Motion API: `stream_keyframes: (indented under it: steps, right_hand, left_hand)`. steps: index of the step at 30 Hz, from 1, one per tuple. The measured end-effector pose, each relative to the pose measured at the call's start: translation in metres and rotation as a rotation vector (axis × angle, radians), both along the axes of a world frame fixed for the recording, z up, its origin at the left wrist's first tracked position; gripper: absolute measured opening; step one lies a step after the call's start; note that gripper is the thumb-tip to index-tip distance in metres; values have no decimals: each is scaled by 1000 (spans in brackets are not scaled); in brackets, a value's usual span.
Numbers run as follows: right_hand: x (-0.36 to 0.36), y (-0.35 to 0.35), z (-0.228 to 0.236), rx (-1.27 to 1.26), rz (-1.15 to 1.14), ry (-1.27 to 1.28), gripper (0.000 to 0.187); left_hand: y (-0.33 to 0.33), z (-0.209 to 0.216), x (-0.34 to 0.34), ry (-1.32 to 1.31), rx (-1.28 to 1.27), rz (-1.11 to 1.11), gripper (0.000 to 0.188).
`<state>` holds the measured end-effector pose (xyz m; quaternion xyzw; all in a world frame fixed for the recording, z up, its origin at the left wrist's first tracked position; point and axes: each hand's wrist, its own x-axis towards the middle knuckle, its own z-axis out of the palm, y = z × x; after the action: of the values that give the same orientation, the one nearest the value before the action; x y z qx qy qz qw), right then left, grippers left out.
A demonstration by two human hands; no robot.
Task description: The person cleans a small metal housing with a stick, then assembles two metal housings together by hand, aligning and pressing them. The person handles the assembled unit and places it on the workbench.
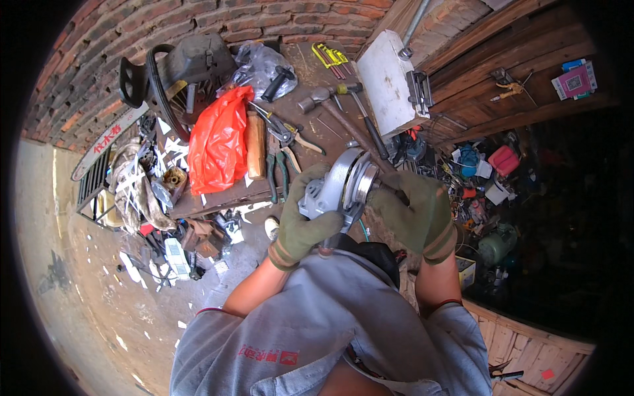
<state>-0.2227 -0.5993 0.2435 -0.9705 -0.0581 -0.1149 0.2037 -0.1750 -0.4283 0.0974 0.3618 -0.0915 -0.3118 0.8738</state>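
In front of my chest, my left hand [306, 221], in a green work glove, grips a silver cast-metal housing [338, 179]. Its thumb lies across the near side and its fingers go round the far left. A round, ringed metal end [362, 181] of the housing faces right. My right hand [417, 210], gloved the same way, is at that end with bent fingers, thumb and forefinger closing at the ring's edge. Part of its fingertips is hidden, so exact contact is hard to see. Beyond my left hand, green-handled pliers [277, 175] lie at the bench edge.
The bench [228, 198] carries a red plastic bag [221, 142], a wood block [255, 145], hammers [350, 122] and a chainsaw [191, 63]. A white box [391, 86] stands at its right. Scrap litters the floor at left; clutter, including a red container [504, 160], lies at right.
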Motion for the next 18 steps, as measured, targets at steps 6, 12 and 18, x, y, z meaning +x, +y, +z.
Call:
stream_keyframes:
  steps: [6, 12, 18]
  right_hand:
    - [0, -2, -10, 105, -18, -3, 25]
    - [2, 0, -1, 20, -2, 26, 26]
    - [4, -1, 2, 16, 25, 29, 22]
  left_hand:
    - [-1, -1, 1, -9, -3, 28, 76]
    - [-3, 6, 2, 80, -79, 43, 74]
    - [-1, 6, 4, 95, -92, -5, 77]
